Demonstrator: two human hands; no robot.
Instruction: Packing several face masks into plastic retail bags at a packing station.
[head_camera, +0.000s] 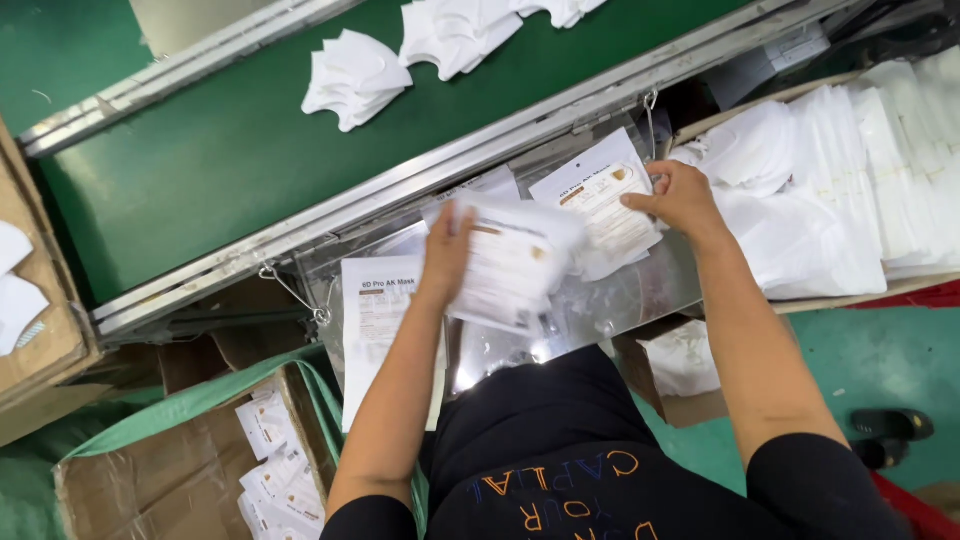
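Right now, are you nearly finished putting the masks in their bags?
Not nearly. Done: filled packets lie in the cardboard box below. In hand: the left hand holds a bagged mask, and the right hand touches an empty pouch. Left: loose white masks wait on the green belt, with a big stack at the right.

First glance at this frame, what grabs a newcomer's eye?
The two bare arms at centre: the left hand presses on a packaged white mask, the right hand touches a printed pouch. Above runs a green conveyor belt carrying loose white masks; a stack of white masks sits at right.
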